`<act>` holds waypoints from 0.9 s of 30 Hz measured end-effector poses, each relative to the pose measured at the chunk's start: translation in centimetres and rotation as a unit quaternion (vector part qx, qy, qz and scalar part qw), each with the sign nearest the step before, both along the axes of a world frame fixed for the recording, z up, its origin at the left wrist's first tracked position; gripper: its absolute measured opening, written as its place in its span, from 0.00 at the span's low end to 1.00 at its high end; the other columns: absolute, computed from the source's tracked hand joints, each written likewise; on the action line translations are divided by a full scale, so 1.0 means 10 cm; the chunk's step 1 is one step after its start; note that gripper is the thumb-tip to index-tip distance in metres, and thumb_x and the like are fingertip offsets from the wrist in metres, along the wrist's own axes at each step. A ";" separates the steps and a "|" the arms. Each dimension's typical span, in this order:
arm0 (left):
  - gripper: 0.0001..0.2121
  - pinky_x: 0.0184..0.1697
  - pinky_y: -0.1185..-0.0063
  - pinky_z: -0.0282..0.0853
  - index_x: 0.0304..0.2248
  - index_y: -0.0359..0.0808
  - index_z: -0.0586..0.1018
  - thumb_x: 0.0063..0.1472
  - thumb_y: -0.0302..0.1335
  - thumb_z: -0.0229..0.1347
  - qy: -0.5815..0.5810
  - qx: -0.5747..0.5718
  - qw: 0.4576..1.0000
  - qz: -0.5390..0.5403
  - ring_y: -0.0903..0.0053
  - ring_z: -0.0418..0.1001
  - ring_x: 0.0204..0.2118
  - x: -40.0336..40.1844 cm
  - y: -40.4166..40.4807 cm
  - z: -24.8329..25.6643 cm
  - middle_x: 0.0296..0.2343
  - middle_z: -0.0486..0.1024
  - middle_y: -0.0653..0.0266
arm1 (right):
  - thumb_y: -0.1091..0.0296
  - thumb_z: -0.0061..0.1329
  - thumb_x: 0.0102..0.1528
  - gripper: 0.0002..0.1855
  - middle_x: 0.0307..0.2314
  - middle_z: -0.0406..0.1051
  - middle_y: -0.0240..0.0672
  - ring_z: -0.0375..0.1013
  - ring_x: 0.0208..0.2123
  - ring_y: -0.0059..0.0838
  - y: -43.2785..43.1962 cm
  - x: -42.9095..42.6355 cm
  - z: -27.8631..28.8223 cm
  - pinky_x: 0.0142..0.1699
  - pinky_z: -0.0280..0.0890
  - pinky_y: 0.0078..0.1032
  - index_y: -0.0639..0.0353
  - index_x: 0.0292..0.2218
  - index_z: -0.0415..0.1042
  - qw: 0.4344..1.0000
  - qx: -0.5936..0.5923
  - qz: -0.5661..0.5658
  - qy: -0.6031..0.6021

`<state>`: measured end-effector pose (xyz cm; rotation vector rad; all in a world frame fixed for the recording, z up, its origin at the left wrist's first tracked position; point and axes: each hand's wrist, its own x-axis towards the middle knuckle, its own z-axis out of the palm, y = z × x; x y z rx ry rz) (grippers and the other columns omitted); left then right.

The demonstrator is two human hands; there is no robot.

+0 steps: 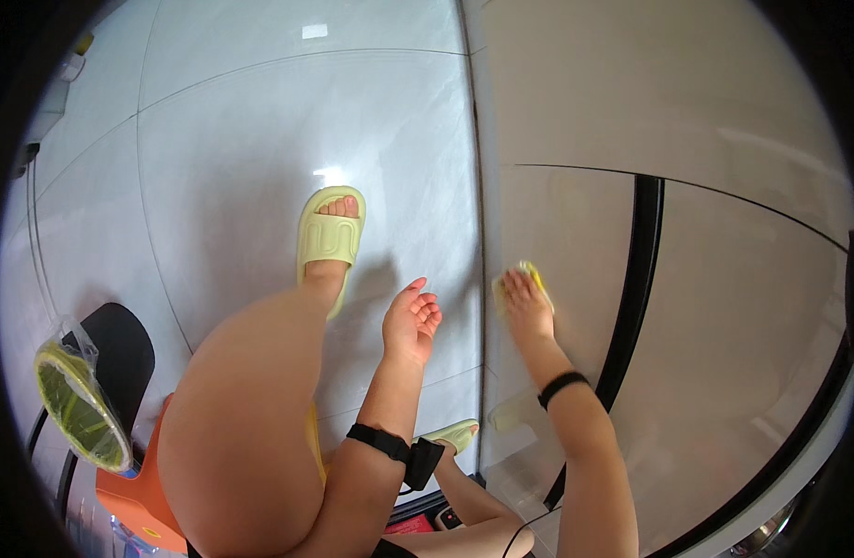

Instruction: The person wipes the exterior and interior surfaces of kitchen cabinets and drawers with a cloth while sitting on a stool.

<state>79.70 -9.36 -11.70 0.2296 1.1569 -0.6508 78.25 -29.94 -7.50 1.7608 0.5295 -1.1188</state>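
Note:
My right hand (528, 307) lies flat on a yellow-and-white cloth or sponge (539, 279), pressing it against a glossy beige cabinet front (566, 216). The palm hides most of that piece. A dark vertical-looking strip (647, 237) divides the panels to the right of the hand. My left hand (413, 324) holds nothing and hangs over the floor, its fingers loosely curled, left of the cabinet's base. Both forearms wear black bands; a small black box (424, 464) is fixed to the left one.
Pale grey tiles (224, 153) cover the floor. My feet wear light-green slippers (331, 237). An orange plastic stool (130, 495) is at lower left, beside a yellow-green rimmed object (85, 411) with clear plastic about it. A red item (411, 524) sits low behind my legs.

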 end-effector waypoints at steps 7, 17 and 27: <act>0.11 0.29 0.81 0.65 0.39 0.36 0.71 0.56 0.29 0.48 0.015 -0.007 1.000 -0.023 0.79 0.65 0.26 0.10 0.00 0.10 0.24 0.68 0.65 | 0.60 0.27 0.57 0.28 0.59 0.41 0.29 0.36 0.61 0.27 0.10 1.48 -0.38 0.63 0.29 0.32 0.54 0.58 0.47 0.974 0.042 -0.056 -0.213; 0.11 0.33 0.80 0.62 0.38 0.34 0.71 0.56 0.29 0.47 -0.003 0.009 1.000 -0.005 0.79 0.63 0.28 0.20 0.01 0.19 0.25 0.67 0.65 | 0.55 0.30 0.56 0.31 0.60 0.35 0.29 0.34 0.61 0.26 -0.02 -0.29 0.07 0.63 0.27 0.31 0.55 0.59 0.43 0.999 0.010 -0.048 -0.016; 0.10 0.32 0.81 0.63 0.37 0.34 0.72 0.57 0.27 0.46 -0.018 -0.025 0.998 -0.053 0.78 0.63 0.27 -0.11 -0.16 0.45 0.24 0.67 0.65 | 0.62 0.31 0.55 0.26 0.58 0.45 0.25 0.39 0.61 0.25 -0.01 0.26 1.13 0.63 0.32 0.30 0.51 0.56 0.54 0.943 0.103 -0.074 -0.309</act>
